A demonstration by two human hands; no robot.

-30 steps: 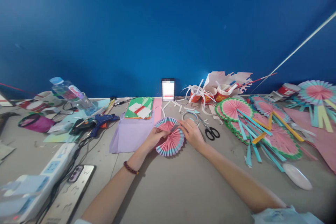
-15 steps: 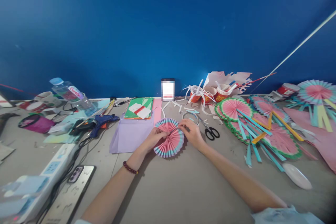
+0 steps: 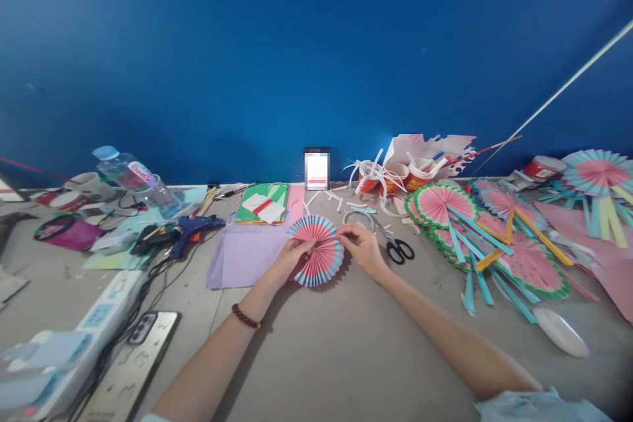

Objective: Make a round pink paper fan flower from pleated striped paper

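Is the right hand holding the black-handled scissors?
No, the scissors lie on the table, to the right of the right hand.

Matt, pleated paper fan (image 3: 324, 256), clear plastic bottle (image 3: 142, 175) (glossy, smooth), shiny-backed phone (image 3: 136, 369), smooth matt tabletop (image 3: 316, 356)

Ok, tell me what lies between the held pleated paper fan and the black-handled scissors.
In the head view, the right hand lies between the pleated paper fan and the black-handled scissors.

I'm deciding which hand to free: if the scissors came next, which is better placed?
Right, probably: the right hand is beside the scissors, only at the edge of the pleated fan, while the left hand grips the fan farther away.
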